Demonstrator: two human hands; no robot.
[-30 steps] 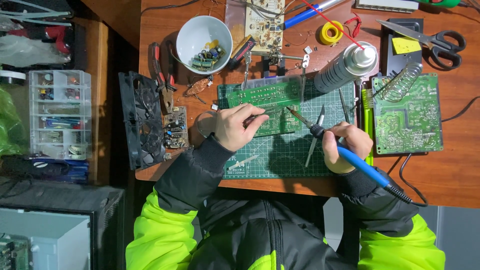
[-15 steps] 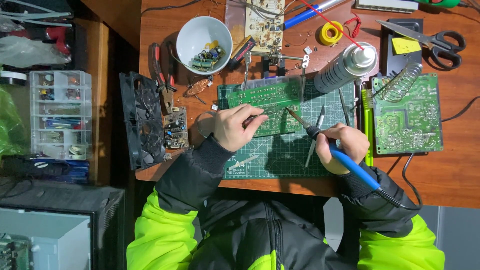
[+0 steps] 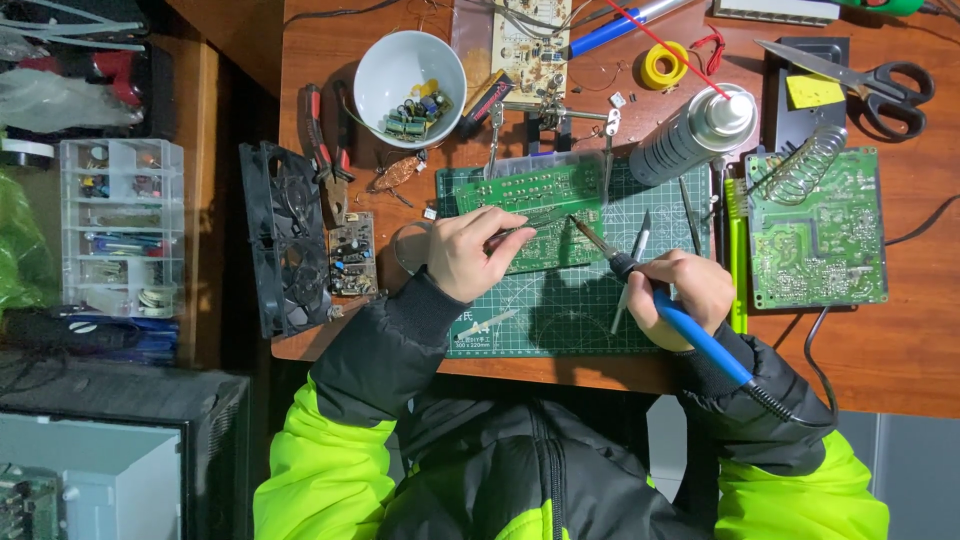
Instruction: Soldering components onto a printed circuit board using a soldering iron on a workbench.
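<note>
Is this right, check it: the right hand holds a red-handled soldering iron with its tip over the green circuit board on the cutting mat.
One detail is wrong: the head view shows the soldering iron in the right hand has a blue handle, not red. Its tip is over the green circuit board on the cutting mat.

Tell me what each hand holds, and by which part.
Right hand grips the blue-handled soldering iron by its handle. Left hand rests on the green circuit board; what its fingers pinch cannot be told.

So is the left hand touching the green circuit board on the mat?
Touching. The head view shows the left hand lying on the green circuit board, its fingertips overlapping the board's lower edge.
</note>
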